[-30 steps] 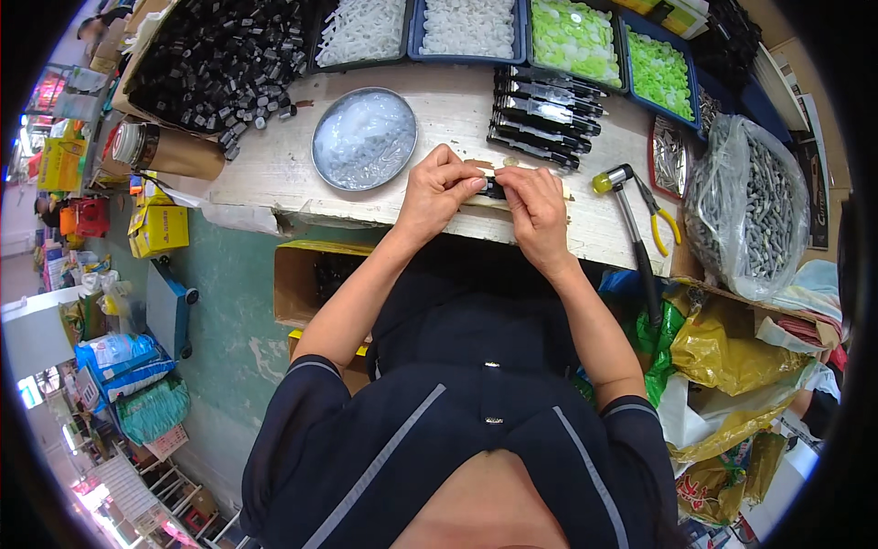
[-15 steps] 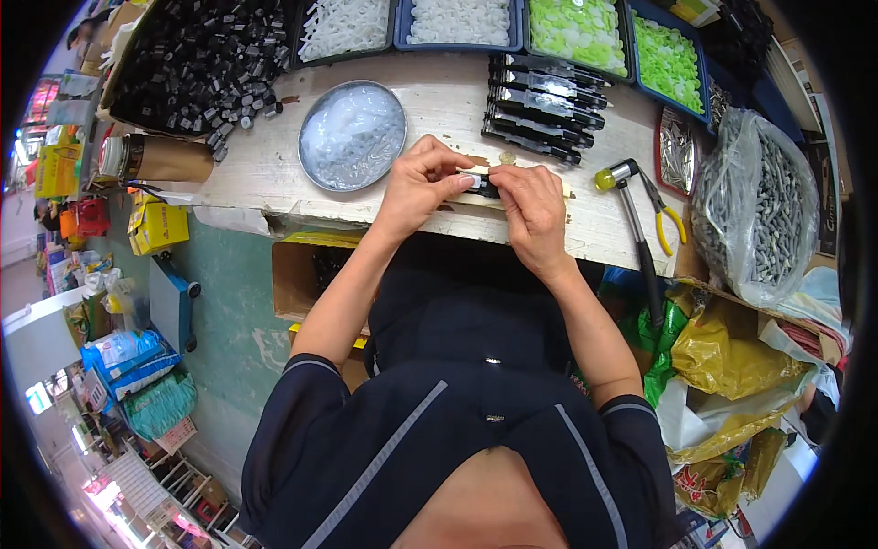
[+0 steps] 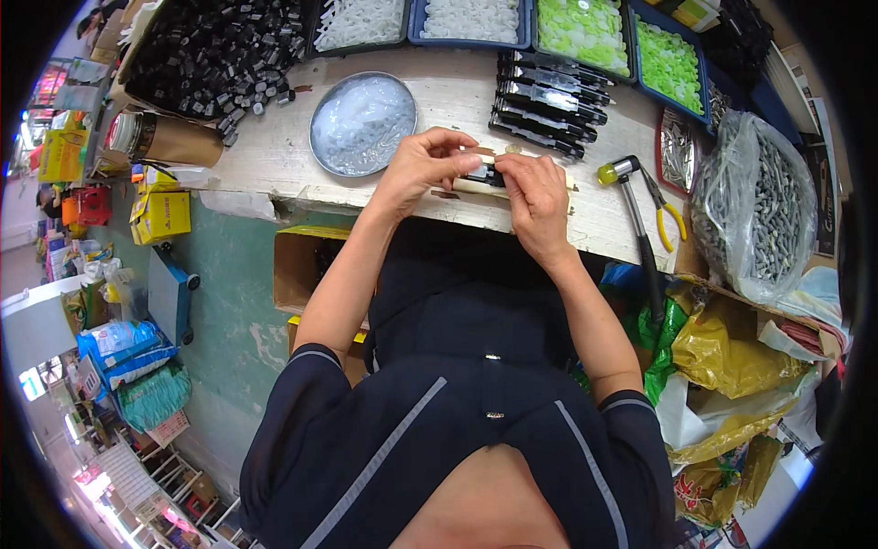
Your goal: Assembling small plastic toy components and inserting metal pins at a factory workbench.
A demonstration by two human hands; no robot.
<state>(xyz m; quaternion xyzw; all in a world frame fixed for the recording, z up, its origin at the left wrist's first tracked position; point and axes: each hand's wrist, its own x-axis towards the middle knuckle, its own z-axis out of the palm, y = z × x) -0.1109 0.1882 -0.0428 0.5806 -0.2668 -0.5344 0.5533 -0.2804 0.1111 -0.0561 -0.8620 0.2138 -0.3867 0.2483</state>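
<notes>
Near the front edge of the bench, my left hand point(image 3: 422, 172) pinches the left end of a small black part point(image 3: 482, 172) with a pale, shiny section. My right hand point(image 3: 536, 199) has its fingers closed on the right end of that part. Fingertips hide much of it. Beneath it lies a cream-coloured strip point(image 3: 477, 188) on the bench top. Beyond my right hand, several long black pieces point(image 3: 547, 108) with shiny faces lie in a row. A round metal dish point(image 3: 363, 124) of translucent small pieces stands beyond my left hand.
Black caps point(image 3: 224, 59) heap at the back left. Trays of white pieces point(image 3: 471, 20) and green pieces point(image 3: 585, 32) line the back. To the right lie a hammer point(image 3: 640, 229), yellow-handled pliers point(image 3: 672, 224), a red tray point(image 3: 677, 151) of metal pins and a clear bag point(image 3: 759, 210) of grey parts.
The view has shifted slightly, so the dish and black pieces appear a little farther right. Both hands keep hold of the small black part, with only slight finger movement.
</notes>
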